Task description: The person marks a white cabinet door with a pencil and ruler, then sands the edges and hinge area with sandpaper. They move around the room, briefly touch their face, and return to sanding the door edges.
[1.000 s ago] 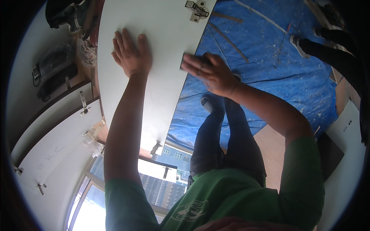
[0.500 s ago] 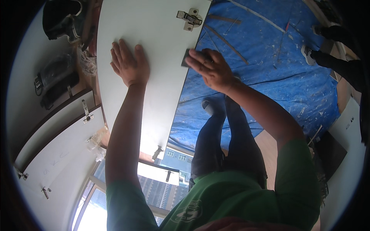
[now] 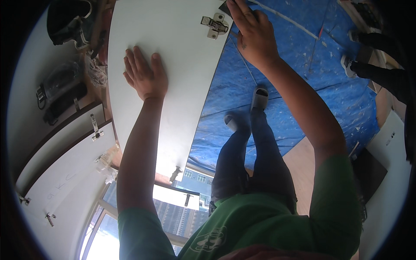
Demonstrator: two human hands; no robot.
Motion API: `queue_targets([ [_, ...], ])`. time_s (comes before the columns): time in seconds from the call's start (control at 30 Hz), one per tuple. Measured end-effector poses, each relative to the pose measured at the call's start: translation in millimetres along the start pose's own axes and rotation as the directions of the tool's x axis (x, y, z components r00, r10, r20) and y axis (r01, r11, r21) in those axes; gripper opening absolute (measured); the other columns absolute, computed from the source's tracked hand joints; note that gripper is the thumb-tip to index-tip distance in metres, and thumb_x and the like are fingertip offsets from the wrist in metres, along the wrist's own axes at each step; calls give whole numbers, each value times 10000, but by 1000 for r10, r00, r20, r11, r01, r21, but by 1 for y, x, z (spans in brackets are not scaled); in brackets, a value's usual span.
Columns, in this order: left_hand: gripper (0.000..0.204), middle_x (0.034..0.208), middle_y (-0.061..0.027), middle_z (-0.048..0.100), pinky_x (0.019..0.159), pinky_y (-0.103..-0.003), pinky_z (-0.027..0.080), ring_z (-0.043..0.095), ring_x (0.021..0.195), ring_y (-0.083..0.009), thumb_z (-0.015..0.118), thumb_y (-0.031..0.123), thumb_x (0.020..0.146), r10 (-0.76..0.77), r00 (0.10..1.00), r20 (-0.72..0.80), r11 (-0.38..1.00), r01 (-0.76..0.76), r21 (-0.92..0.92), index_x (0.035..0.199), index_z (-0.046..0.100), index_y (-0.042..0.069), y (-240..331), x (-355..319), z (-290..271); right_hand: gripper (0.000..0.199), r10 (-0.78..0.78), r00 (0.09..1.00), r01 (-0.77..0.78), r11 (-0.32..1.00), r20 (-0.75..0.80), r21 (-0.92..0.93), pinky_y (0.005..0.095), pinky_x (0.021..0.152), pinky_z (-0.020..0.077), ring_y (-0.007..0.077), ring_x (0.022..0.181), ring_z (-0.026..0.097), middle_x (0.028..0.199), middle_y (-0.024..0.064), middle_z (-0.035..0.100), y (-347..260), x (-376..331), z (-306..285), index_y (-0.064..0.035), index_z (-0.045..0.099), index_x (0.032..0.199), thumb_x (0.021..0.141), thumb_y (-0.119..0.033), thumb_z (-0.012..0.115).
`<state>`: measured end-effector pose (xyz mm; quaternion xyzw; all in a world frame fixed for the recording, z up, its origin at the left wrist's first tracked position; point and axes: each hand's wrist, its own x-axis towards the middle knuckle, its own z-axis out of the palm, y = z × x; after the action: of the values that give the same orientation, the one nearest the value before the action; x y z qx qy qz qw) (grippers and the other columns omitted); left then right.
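A long white cabinet door panel (image 3: 182,82) lies in front of me, with a metal hinge (image 3: 215,26) at its far right edge and another hinge (image 3: 176,174) at its near end. My left hand (image 3: 146,77) rests flat on the panel, fingers stretched and holding nothing. At the far right edge, beyond the upper hinge, my right hand (image 3: 256,37) grips a dark flat block (image 3: 224,8) against the panel's edge. Most of that block is hidden by the fingers and cut off by the picture's top.
A creased blue tarp (image 3: 299,99) covers the floor on the right. Another person's legs (image 3: 377,71) stand at far right. More white panels (image 3: 65,173) with hinges lean at left, near a plastic-wrapped item (image 3: 65,80). A window (image 3: 102,229) is at lower left.
My right hand has slid the dark block away from me along the panel's right edge, from below the upper hinge to beyond it. My left hand has stayed in place.
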<state>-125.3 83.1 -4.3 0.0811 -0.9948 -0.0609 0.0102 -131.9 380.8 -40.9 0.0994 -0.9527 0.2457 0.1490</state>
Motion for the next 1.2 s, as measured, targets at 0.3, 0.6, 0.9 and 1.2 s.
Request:
queue_targets([
  [0.3,736,1688,-140,223,1257,-562,92,165,1571,-306,409,560,1026,6,1000,-1,1000,-6,26,1607,292,124,-1,0,1,844,1,995,12,992,101,-123,336,761,515,226,890,496,1670,-3,323,-1,-12,-12,-158,394,1575,804,-2,699],
  [0.6,752,1689,-151,217,1254,-574,84,159,1572,-318,393,588,1025,19,1000,-8,1000,-19,17,1606,292,121,-5,0,5,812,-8,993,11,1000,116,-18,317,733,509,227,860,504,1643,50,370,-21,-38,-14,-119,402,1568,816,27,671],
  [0.9,758,1685,-157,224,1254,-577,79,160,1571,-329,400,586,1020,8,1000,3,1000,-8,11,1604,293,115,-4,-1,3,796,-42,987,42,999,157,3,332,732,512,228,895,524,1650,63,357,-29,-48,-13,-109,403,1563,826,-23,689],
  [1.2,728,1679,-132,257,1251,-568,95,180,1568,-311,427,557,1026,17,999,-27,999,-16,40,1600,311,125,-3,0,5,811,75,996,-77,996,55,45,375,808,527,282,880,559,1628,149,375,-29,-17,-10,-62,353,1574,826,34,652],
])
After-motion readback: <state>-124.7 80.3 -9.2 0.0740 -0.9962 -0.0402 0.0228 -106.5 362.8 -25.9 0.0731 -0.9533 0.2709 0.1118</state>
